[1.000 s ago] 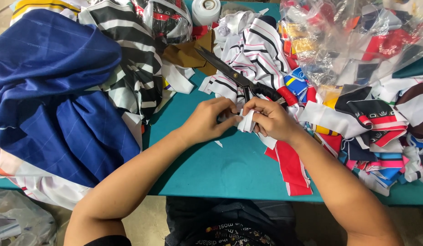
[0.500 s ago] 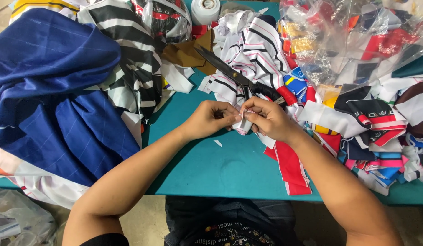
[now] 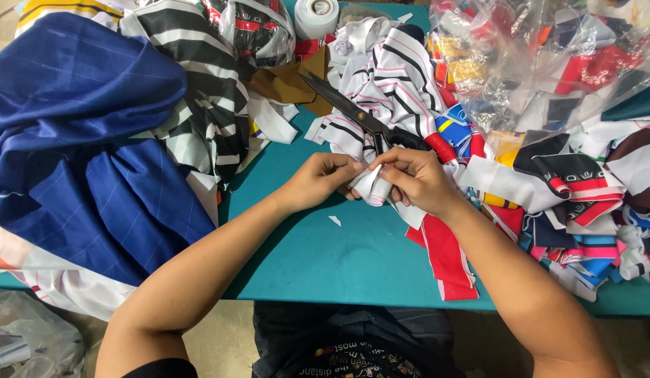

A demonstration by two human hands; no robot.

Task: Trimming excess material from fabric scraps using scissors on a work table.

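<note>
Little has moved since the earlier frames: both hands stay together over the teal tabletop (image 3: 353, 259). Left hand (image 3: 318, 180) and right hand (image 3: 416, 178) each keep a pinch grip clamped on the small white fabric scrap (image 3: 372, 187), held just below the black scissors (image 3: 353, 112). Forearms converge, wrists low.

Matt teal tabletop (image 3: 353, 259), soft cloth scraps (image 3: 381, 84), glossy plastic bag (image 3: 549, 56)
</note>
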